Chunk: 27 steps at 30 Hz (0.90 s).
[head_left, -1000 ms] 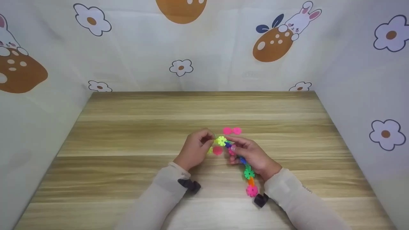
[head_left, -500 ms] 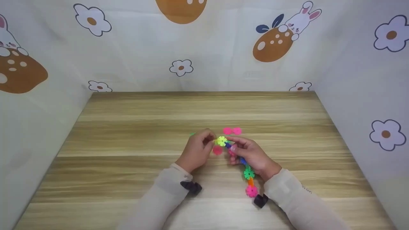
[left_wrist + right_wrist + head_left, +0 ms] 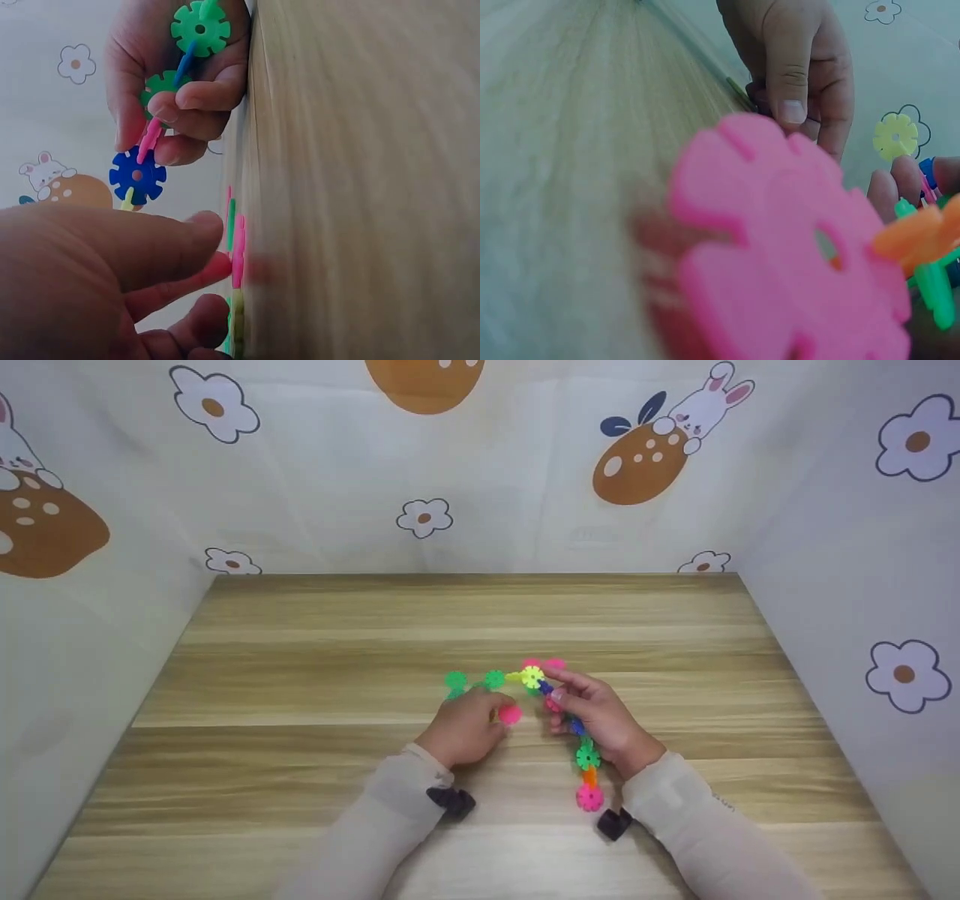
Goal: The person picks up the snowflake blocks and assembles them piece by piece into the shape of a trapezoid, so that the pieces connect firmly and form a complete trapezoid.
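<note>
Two bare hands in pale sleeves (image 3: 352, 825) work over a wood-grain table (image 3: 285, 780), the right hand (image 3: 607, 727) gripping a chain (image 3: 588, 757) of bright notched discs between thumb and curled fingers. The grip falls partway along the chain. On the near side, green and orange pieces run down to a pink end disc (image 3: 589, 797) beside the right cuff; on the far side, blue leads to a yellow disc (image 3: 532, 676) just past the fingertips. More yellow and green pieces (image 3: 494, 679) extend leftward behind the left hand (image 3: 465, 727); whether all are joined is hard to tell.

The left hand reaches low, thumb and fingers parted, beside a flat pink disc (image 3: 510, 715) on the table. In the left wrist view, a fingertip appears to touch that disc's edge while the thumb stands apart; a yellowish piece (image 3: 238, 322) lies next to it. Two more pink discs (image 3: 556, 663) sit beyond the right hand, partly hidden. Cloth printed with flowers and rabbits (image 3: 701, 412) backs the scene.
</note>
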Each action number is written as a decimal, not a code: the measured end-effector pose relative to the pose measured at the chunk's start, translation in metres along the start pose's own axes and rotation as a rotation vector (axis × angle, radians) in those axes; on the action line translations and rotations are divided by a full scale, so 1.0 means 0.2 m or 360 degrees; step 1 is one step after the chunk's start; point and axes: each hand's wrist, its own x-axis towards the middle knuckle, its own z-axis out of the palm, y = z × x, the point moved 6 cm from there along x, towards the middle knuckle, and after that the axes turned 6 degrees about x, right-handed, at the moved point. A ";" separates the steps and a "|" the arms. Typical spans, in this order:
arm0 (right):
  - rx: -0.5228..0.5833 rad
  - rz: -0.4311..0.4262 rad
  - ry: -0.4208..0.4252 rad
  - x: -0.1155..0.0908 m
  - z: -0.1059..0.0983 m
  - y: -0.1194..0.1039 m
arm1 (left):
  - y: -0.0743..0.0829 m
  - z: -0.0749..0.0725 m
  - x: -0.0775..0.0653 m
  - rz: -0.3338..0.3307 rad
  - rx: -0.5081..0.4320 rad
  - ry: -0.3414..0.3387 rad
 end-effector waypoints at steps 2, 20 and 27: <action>-0.0003 -0.0005 -0.0007 0.00 0.00 0.00 | 0.00 0.00 0.00 -0.0012 0.0022 0.0003; 0.0017 -0.0011 -0.0049 -0.01 0.02 -0.01 | -0.01 0.00 -0.01 -0.0099 0.0050 -0.0073; 0.0004 -0.0009 -0.0041 -0.01 0.01 0.00 | -0.02 -0.02 -0.01 -0.0122 -0.0035 -0.0016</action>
